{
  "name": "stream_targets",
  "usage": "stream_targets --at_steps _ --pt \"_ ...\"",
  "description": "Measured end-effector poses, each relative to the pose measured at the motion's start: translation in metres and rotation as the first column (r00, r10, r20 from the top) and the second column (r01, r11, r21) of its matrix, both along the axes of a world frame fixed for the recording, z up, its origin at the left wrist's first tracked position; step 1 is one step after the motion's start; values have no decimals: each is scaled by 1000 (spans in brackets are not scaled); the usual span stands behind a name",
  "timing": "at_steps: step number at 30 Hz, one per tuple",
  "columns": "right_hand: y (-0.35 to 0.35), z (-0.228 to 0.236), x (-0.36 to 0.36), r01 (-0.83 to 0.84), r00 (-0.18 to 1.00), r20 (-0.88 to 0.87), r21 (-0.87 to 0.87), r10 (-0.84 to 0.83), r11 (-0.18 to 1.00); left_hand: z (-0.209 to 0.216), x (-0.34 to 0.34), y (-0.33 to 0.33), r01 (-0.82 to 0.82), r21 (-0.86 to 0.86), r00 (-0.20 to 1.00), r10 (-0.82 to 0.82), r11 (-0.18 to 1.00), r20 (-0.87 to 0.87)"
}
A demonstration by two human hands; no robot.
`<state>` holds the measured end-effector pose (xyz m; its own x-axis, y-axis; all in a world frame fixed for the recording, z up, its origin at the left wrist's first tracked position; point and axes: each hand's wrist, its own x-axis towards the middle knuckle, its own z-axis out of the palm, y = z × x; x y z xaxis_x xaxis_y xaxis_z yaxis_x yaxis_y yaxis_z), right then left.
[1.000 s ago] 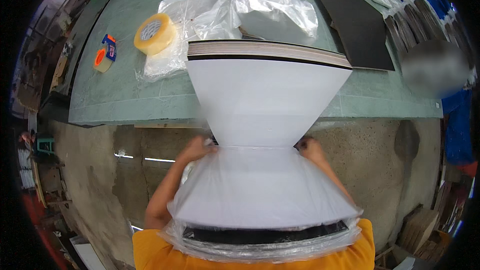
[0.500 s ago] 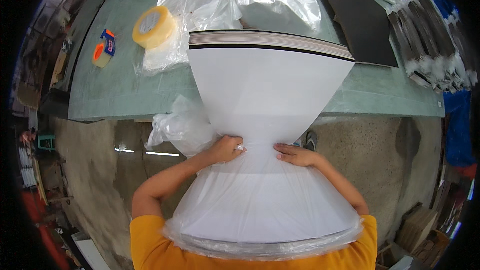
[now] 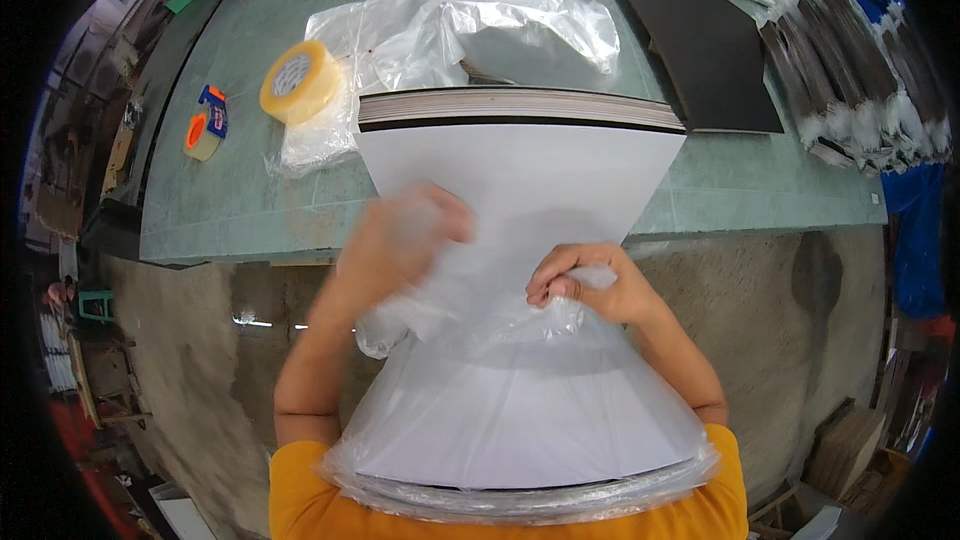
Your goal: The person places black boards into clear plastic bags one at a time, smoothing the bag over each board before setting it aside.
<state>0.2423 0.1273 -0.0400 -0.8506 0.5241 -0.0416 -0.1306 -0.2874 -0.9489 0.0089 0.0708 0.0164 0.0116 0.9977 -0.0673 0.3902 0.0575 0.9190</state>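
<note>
A thick stack of white-faced boards with dark edges (image 3: 520, 175) spans from the table edge back to my body. A clear plastic bag (image 3: 500, 380) covers its near half, bunched loosely around the middle. My right hand (image 3: 590, 285) is closed at the right side of the stack, its fingers pinching a gathered fold of the bag. Raised over the left side of the stack is my left hand (image 3: 410, 235), smeared by motion. Its fingers cannot be made out, and loose plastic hangs just below it.
On the green table (image 3: 240, 200) lie a roll of clear tape (image 3: 300, 82), an orange-and-blue tape dispenser (image 3: 207, 123) and crumpled plastic bags (image 3: 400, 50). Dark boards (image 3: 705, 60) lie at the right, beside several wrapped bundles (image 3: 855, 70). Concrete floor shows below.
Both hands have come up off the stack's middle, the left one rising further. The right hand now pinches a fold of plastic, and the loose bag at the left has been drawn inward.
</note>
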Motion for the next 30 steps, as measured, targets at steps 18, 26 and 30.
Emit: stream_targets --at_steps 18,26,30 --pt "-6 9 27 74 972 169 441 -163 895 -32 18 -1 -53 63 998 52 997 27" --pt "-10 24 6 -28 799 333 853 -501 522 -8 21 -3 12 43 999 -10 999 -33" --pt "-4 41 3 -217 681 661 595 -317 774 -8 23 2 -121 489 944 252 864 -211"
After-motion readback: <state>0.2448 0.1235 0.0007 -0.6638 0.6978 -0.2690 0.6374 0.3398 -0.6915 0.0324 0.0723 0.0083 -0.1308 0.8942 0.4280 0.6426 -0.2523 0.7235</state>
